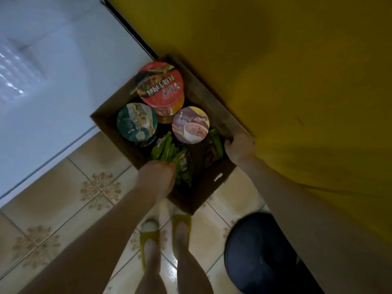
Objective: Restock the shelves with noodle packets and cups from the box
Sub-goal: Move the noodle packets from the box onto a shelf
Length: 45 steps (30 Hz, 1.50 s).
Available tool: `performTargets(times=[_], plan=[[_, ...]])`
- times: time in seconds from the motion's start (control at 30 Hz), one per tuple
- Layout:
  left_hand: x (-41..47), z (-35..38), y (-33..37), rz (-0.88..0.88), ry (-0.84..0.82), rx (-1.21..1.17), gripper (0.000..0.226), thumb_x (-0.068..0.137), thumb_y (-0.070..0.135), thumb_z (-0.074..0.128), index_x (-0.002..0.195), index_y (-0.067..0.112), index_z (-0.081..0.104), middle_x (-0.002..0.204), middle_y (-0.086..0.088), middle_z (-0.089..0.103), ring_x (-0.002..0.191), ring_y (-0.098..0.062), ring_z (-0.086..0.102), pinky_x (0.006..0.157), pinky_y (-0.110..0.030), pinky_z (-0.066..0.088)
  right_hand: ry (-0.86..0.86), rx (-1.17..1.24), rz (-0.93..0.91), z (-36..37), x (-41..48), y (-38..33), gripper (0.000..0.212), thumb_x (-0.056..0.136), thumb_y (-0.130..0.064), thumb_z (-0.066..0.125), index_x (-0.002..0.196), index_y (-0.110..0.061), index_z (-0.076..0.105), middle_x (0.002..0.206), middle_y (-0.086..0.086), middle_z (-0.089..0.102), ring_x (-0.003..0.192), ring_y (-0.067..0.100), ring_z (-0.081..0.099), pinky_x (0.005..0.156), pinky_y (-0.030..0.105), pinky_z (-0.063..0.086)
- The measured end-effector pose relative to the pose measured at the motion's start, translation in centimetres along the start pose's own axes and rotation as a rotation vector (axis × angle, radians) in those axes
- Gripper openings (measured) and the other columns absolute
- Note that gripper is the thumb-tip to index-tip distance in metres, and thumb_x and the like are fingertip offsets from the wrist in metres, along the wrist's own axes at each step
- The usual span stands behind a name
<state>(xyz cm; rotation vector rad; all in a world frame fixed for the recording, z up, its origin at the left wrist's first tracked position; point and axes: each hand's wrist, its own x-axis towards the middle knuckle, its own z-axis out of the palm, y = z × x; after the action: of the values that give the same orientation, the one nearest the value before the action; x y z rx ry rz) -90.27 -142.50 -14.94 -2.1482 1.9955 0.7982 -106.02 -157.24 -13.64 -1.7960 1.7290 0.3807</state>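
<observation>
Yellow shirt [297, 81]; left hand [158, 177] tight around green packets [183, 166] (right hand [239, 148] around box rim [201, 92])

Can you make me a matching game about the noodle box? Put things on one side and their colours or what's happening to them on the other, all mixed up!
Things:
1. Biggest-looking cup
2. Left-side cup
3. Noodle packets
4. Box

Matches:
A. Dark green lid
B. Held at its rim by the right hand
C. Red lid
D. Gripped by the left hand

Pairs: 1-C, 2-A, 3-D, 4-B.
</observation>
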Motion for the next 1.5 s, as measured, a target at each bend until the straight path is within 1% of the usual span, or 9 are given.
performTargets(times=[0.13,0.27,0.5,0.7,0.87,1.23,1.33,1.4,1.5], plan=[[4.8,4.8,-0.7,-0.038,-0.097,0.017,0.021,0.095,0.025,0.040,0.104,0.012,0.053,0.100,-0.008,0.061,0.095,-0.025,0.059,0.072,-0.032,0.045,-0.026,0.089,0.067,4.9,4.2,1.6,0.033,0.095,-0.018,0.047,0.123,-0.002,0.046,0.123,0.021,0.053,0.112,0.035,0.053,0.090,0.039,0.043],[9.5,9.3,-1.7,-0.083,-0.213,0.039,0.025,0.094,0.025,0.045,0.115,0.011,0.051,0.110,-0.010,0.060,0.102,-0.027,0.058,0.074,-0.033,0.045,-0.061,0.091,0.118,8.6,8.3,3.0,0.035,0.094,-0.017,0.049,0.125,-0.002,0.045,0.125,0.020,0.050,0.111,0.035,0.052,0.087,0.039,0.044],[14.0,14.4,-2.1,-0.119,-0.274,0.146,0.028,0.094,0.033,0.049,0.112,0.012,0.054,0.113,-0.008,0.060,0.102,-0.025,0.059,0.073,-0.032,0.047,-0.137,0.050,0.224,11.8,13.3,4.9,0.043,0.095,-0.020,0.047,0.133,-0.004,0.035,0.134,0.021,0.043,0.120,0.038,0.046,0.091,0.043,0.043],[15.6,15.7,-1.5,-0.164,-0.255,0.251,0.016,0.092,0.016,0.051,0.103,0.010,0.061,0.113,-0.009,0.057,0.103,-0.024,0.059,0.074,-0.030,0.048,-0.198,0.031,0.287,14.0,14.6,5.4,0.045,0.097,-0.015,0.039,0.138,0.000,0.026,0.138,0.021,0.040,0.125,0.036,0.043,0.095,0.040,0.041],[16.0,16.7,-1.2,-0.193,-0.304,0.179,0.019,0.093,0.005,0.045,0.104,0.006,0.062,0.113,-0.011,0.061,0.102,-0.025,0.061,0.077,-0.031,0.050,-0.214,0.024,0.273,15.3,14.5,5.8,0.038,0.095,-0.011,0.044,0.131,0.000,0.039,0.128,0.019,0.050,0.116,0.034,0.051,0.088,0.038,0.045],[12.2,14.0,0.7,-0.286,-0.231,-0.159,0.011,0.092,0.013,0.053,0.099,0.009,0.061,0.106,-0.010,0.064,0.096,-0.025,0.063,0.066,-0.029,0.043,-0.125,0.025,0.195,12.4,10.8,4.6,0.021,0.091,-0.011,0.053,0.106,0.001,0.059,0.110,0.017,0.062,0.104,0.033,0.059,0.073,0.032,0.044],[9.7,11.3,2.0,-0.268,-0.198,-0.218,0.014,0.091,0.021,0.055,0.101,0.010,0.058,0.104,-0.008,0.062,0.096,-0.024,0.062,0.065,-0.028,0.040,-0.145,0.057,0.186,10.4,8.7,4.1,0.014,0.091,-0.018,0.055,0.088,-0.004,0.056,0.084,0.011,0.055,0.087,0.028,0.055,0.067,0.031,0.038],[8.0,9.2,2.8,-0.275,-0.163,-0.255,0.017,0.092,0.024,0.052,0.103,0.012,0.056,0.103,-0.006,0.060,0.097,-0.023,0.060,0.066,-0.027,0.038,-0.137,0.087,0.183,8.8,7.0,3.4,0.021,0.091,-0.022,0.055,0.076,-0.008,0.047,0.076,0.007,0.048,0.082,0.027,0.051,0.066,0.032,0.037],[5.6,5.7,3.6,-0.303,-0.129,-0.322,0.013,0.093,0.025,0.049,0.095,0.013,0.054,0.100,-0.005,0.059,0.096,-0.024,0.058,0.067,-0.028,0.039,-0.105,0.129,0.168,5.9,4.1,2.1,0.026,0.089,-0.027,0.057,0.101,-0.004,0.054,0.097,0.015,0.059,0.096,0.034,0.058,0.071,0.036,0.042]])
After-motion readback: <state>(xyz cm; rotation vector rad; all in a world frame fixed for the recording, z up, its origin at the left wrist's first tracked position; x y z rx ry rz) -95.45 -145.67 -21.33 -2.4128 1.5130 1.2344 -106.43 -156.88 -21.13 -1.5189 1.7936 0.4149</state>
